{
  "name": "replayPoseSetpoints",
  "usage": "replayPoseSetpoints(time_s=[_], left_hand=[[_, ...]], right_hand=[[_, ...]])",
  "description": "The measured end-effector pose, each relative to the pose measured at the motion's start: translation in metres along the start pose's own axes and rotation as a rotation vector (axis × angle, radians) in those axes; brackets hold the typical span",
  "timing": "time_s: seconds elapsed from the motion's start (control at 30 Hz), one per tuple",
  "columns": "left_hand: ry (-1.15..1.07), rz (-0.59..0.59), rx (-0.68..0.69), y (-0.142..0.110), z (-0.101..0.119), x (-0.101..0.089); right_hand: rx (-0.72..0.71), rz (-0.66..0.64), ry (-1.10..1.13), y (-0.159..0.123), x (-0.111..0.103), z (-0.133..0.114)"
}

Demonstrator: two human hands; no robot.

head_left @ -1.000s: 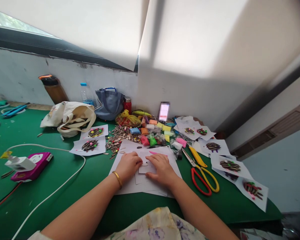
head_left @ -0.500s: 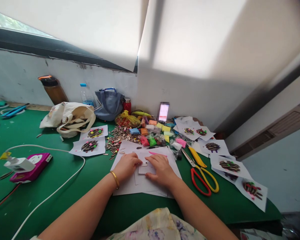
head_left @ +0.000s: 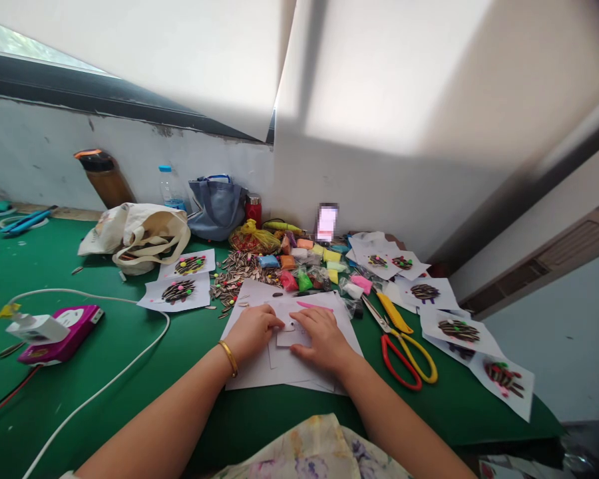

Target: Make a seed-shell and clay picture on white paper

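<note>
Steadiness around a small white piece [head_left: 287,327]

Small white piece with a dark dot lies on a little sheet of paper [head_left: 287,340], between the fingertips of both hands, with larger white sheets [head_left: 249,380] beneath. The left hand [head_left: 252,332] is bunched, thumb and fingers gathered at the piece's edge; whether they pinch it or only press it, I cannot tell. The right hand [head_left: 323,340] is loosely arched on the little sheet, thumb spread away from the fingers, with no grip to be seen.

To do this well, I would let the right hand keep the paper flat and have the left work with light fingertip pressure, since a piece this small probably smears or skews easily. Forearms low and wrists quiet should help. Mind the pink strip [head_left: 313,306] just beyond the right fingers; a careless knuckle could nudge it.

Against the earlier frames, hardly anything differs: both hands hold the same pose, the piece stays put, and the scissors [head_left: 387,328] lie where they were. Only the view drifts very slightly.
</note>
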State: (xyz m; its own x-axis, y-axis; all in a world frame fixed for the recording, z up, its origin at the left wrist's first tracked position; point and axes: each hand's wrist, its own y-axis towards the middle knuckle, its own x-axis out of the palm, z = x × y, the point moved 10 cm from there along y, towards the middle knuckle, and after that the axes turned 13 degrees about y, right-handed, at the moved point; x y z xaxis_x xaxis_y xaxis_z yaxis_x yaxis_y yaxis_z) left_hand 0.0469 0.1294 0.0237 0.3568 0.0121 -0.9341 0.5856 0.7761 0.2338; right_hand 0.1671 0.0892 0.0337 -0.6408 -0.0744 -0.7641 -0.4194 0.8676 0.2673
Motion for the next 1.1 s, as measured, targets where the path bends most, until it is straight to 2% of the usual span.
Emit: replayPoseSetpoints(time_s=[0.6,1.1], left_hand=[[0.035,-0.070,-0.030,0.0003,0.0013,0.0007],[0.051,-0.057,-0.024,0.0004,0.0018,0.0002]], right_hand=[[0.084,-0.034,-0.038,0.0003,0.0044,0.0071],[0.099,-0.030,-0.028,0.0000,0.0049,0.0091]])
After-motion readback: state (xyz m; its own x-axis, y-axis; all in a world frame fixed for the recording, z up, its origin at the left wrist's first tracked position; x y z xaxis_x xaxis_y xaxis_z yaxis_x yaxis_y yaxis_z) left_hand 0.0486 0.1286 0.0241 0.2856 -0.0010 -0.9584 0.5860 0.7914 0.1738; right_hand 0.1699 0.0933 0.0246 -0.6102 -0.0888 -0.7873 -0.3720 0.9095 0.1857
